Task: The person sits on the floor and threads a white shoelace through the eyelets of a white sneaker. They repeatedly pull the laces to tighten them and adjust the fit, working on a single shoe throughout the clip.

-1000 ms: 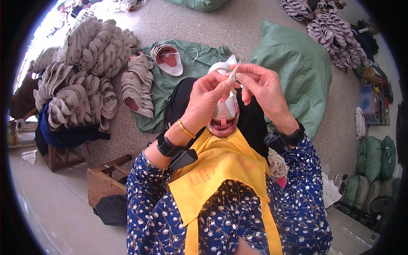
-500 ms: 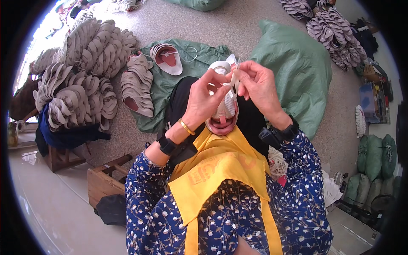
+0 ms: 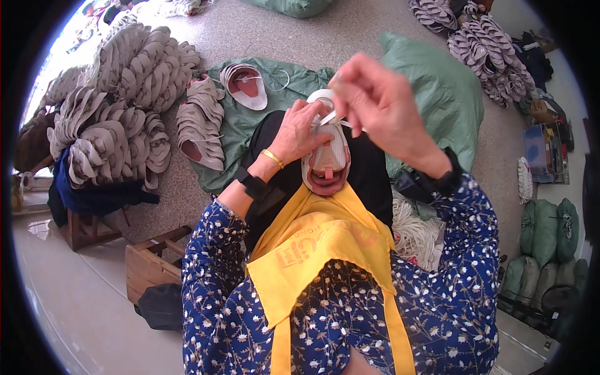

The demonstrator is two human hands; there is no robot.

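The white shoe upper (image 3: 328, 156) sits on the person's lap, its pink-lined opening toward the body, against the yellow apron (image 3: 325, 234). A white lace (image 3: 331, 117) crosses the upper near its far end.

The left hand (image 3: 295, 131) grasps the upper from its left side, fingers over the lace area and thumb across the mesh. A gold bracelet (image 3: 272, 159) is on that wrist. The right hand (image 3: 378, 103) is raised to the right of the upper, fingers curled and drawn together; motion blurs it, and whether it grips the lace cannot be told.

Black-clad legs (image 3: 370, 172) flank the upper. By the right leg lies a bundle of white cords (image 3: 415, 232). Beyond the left leg, a green sheet (image 3: 232, 134) carries a second upper (image 3: 254, 101), white with pink lining, and a row of nested grey uppers (image 3: 201, 128) lies partly over its edge.

Larger heaps of grey uppers (image 3: 115, 125) stand farther left. A bulging green sack (image 3: 445, 94) rests beyond the right hand. A wooden stool (image 3: 149, 275) is at lower left.
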